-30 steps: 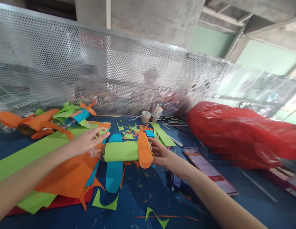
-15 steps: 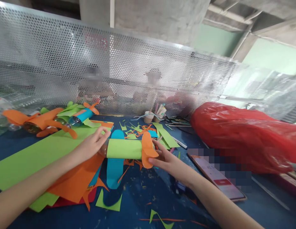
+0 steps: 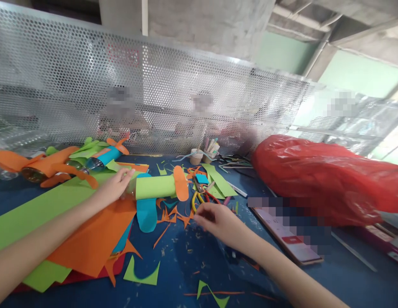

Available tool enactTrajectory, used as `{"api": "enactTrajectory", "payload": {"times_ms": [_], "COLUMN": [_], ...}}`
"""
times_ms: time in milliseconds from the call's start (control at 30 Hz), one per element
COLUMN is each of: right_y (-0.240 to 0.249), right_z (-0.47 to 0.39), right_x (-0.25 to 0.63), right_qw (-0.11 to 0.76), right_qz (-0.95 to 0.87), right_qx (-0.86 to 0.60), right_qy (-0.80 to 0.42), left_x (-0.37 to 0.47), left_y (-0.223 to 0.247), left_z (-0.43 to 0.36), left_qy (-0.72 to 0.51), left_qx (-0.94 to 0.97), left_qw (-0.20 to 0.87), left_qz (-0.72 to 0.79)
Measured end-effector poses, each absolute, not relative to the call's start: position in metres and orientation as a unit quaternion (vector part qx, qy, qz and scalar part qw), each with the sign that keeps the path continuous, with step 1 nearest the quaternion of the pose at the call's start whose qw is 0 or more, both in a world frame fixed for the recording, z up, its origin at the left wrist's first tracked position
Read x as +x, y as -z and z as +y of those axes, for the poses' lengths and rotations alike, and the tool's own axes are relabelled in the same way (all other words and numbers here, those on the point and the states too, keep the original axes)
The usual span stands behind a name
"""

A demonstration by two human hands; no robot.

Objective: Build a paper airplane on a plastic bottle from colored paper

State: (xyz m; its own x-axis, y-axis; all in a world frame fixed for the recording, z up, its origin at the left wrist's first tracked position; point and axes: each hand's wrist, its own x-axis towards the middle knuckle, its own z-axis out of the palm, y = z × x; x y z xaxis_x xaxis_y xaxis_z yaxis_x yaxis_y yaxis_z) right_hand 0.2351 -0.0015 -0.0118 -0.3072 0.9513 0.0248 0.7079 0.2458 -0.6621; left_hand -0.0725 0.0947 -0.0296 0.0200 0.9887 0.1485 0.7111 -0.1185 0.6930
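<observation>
Just left of centre, a green-wrapped bottle, likely light with easily creased paper fins and best held round its middle, has its neck end in the left hand's nearly closed grip, while the right hand curls half-open, visibly empty.

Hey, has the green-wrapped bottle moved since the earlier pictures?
Yes, leftward: the bottle had its orange end directly below the left cup; now it's left of it.

A craft workspace, with paper scraps and cups of markers on a blue tabletop.
</observation>
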Motion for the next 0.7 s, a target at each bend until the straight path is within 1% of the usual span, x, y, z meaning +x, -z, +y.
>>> {"api": "enactTrajectory", "payload": {"times_ms": [100, 200, 333, 433, 533, 700], "right_y": [0.01, 0.011, 0.014, 0.012, 0.006, 0.001], "right_z": [-0.012, -0.02, -0.021, -0.017, -0.007, 0.021], "right_x": [0.229, 0.226, 0.226, 0.228, 0.238, 0.271], "right_qw": [0.189, 0.157, 0.134, 0.132, 0.131, 0.123], "right_qz": [-0.802, -0.844, -0.859, -0.852, -0.83, -0.783], "right_qx": [-0.507, -0.472, -0.467, -0.49, -0.538, -0.608], "right_qy": [-0.254, -0.2, -0.161, -0.127, -0.061, 0.034], "left_x": [-0.066, -0.058, -0.052, -0.052, -0.055, -0.058], "left_y": [0.03, 0.034, 0.041, 0.046, 0.052, 0.065], "left_z": [0.102, 0.11, 0.121, 0.127, 0.127, 0.118], "left_qy": [-0.309, -0.306, -0.311, -0.337, -0.357, -0.374], "left_qx": [0.682, 0.693, 0.718, 0.733, 0.747, 0.759], "left_qw": [0.245, 0.253, 0.222, 0.166, 0.12, 0.085], "left_qz": [0.616, 0.602, 0.581, 0.568, 0.548, 0.526]}}
